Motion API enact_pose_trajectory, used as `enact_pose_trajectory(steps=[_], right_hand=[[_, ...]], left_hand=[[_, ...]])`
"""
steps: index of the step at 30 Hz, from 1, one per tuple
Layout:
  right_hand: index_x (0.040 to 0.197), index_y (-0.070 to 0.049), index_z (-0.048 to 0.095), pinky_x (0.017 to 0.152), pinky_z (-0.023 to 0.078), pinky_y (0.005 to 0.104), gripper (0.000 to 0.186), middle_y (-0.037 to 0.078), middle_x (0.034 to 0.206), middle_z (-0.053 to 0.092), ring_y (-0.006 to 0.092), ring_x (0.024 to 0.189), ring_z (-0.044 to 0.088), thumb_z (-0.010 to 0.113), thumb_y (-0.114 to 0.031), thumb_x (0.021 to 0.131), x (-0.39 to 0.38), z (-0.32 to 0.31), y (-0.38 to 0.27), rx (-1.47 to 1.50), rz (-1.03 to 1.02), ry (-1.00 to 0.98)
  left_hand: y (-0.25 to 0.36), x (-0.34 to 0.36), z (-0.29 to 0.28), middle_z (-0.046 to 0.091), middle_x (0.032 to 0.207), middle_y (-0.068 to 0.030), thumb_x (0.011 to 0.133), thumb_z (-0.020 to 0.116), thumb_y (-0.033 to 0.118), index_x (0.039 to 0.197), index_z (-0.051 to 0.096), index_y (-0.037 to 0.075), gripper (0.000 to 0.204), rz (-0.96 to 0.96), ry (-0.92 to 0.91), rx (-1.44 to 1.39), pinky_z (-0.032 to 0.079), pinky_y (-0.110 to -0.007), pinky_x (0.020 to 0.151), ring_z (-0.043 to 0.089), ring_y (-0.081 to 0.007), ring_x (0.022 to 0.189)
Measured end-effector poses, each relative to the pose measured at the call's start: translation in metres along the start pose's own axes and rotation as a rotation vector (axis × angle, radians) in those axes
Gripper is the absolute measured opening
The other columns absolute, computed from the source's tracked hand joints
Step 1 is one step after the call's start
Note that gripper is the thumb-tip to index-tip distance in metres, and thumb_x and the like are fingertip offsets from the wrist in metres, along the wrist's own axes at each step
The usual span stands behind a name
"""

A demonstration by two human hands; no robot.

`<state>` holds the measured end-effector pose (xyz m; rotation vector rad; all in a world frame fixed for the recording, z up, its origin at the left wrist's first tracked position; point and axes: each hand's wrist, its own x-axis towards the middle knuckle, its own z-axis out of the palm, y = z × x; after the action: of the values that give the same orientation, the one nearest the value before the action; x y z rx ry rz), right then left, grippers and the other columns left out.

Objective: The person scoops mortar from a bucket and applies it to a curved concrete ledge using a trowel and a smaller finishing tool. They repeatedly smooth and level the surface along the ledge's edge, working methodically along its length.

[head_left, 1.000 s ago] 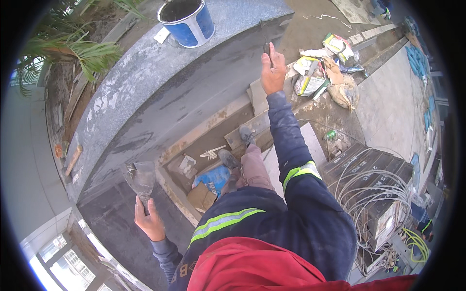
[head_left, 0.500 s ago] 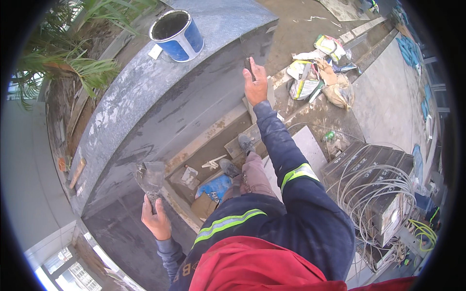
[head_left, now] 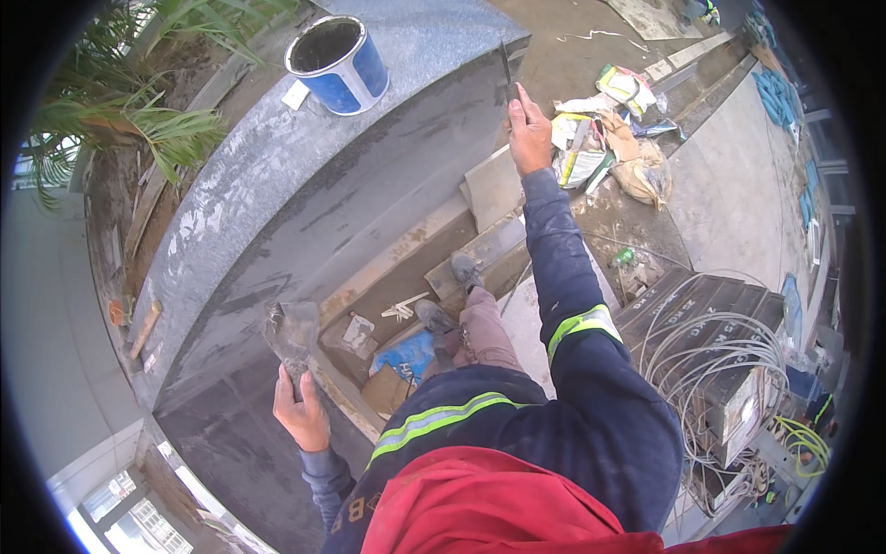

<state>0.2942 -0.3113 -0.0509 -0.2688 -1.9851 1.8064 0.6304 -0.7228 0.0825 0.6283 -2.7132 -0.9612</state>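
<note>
Head view, left hand: closed round the handle of a wide scraper; hand (head_left: 302, 411) low, in front of the curved wall's left part, fingers pointing up and away from the body.
Left arm: forearm short in view, tucked beside the torso, elbow bent.
Scraper: grey smeared blade (head_left: 293, 328) above the left fingers, broad face toward the viewer; whether it touches the wall, can't tell.
Right hand: closed on a thin dark tool (head_left: 506, 66); hand (head_left: 530, 138) raised well forward, index finger laid along the handle.
Right arm: stretched far out, dark sleeve (head_left: 554, 226) running from lower right up to the wall's right end.
Thin dark tool: points up, seen nearly edge-on, tip near the ledge's right corner; contact with the wall unclear.
Wall: grey, curved, patchy face (head_left: 369, 189) below the ledge (head_left: 231, 175).
Bucket: blue and white (head_left: 360, 78), upright near the ledge's front edge, toward its right end; small white square (head_left: 295, 95) just beside it, back-edge side.
Wooden piece: stick-like (head_left: 146, 328), lying at the ledge's left end.
Bags: crumpled heap (head_left: 583, 152) on the ground, beyond the right hand.
</note>
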Motion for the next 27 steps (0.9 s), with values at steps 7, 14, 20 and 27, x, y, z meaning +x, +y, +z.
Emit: enact_pose_trajectory(steps=[7,14,20,27], right_hand=[[0.14,-0.004,0.058,0.093,0.046,0.0377,0.043,0.016,0.11,0.062,0.0302,0.101,0.059,0.058,-0.02,0.099,-0.028,0.022,-0.005,-0.245,-0.188,-0.043],[0.141,-0.006,0.057,0.092,0.047,0.0383,0.043,0.015,0.112,0.061,0.0324,0.103,0.06,0.058,-0.018,0.1,-0.053,0.031,0.008,-0.255,-0.214,-0.095],[0.141,-0.007,0.056,0.089,0.048,0.0354,0.041,0.011,0.106,0.061,0.0256,0.096,0.059,0.055,-0.016,0.101,-0.061,-0.004,0.012,-0.197,-0.16,-0.167],[0.133,-0.006,0.063,0.067,0.048,0.0305,0.038,0.008,0.091,0.067,0.016,0.07,0.059,0.056,-0.028,0.104,0.017,-0.044,0.007,0.057,0.061,-0.121]], left_hand=[[0.007,0.001,0.011,0.07,0.099,-0.023,0.092,0.067,0.011,0.123,0.061,-0.014,0.04,-0.009,-0.035,-0.014,0.052,-0.035,0.081,0.069,-0.0287,0.088],[0.036,0.025,0.027,0.07,0.102,-0.0239,0.092,0.067,0.011,0.124,0.061,-0.013,0.041,0.099,-0.07,-0.008,0.052,-0.036,0.083,0.069,-0.0303,0.089],[0.076,0.039,0.036,0.069,0.097,-0.0224,0.092,0.068,0.012,0.124,0.06,-0.014,0.042,0.349,-0.004,-0.005,0.051,-0.036,0.081,0.066,-0.0292,0.084],[0.066,0.039,0.046,0.069,0.098,-0.0236,0.091,0.069,0.012,0.123,0.061,-0.014,0.042,0.304,-0.009,0.01,0.052,-0.036,0.081,0.068,-0.0315,0.086]])
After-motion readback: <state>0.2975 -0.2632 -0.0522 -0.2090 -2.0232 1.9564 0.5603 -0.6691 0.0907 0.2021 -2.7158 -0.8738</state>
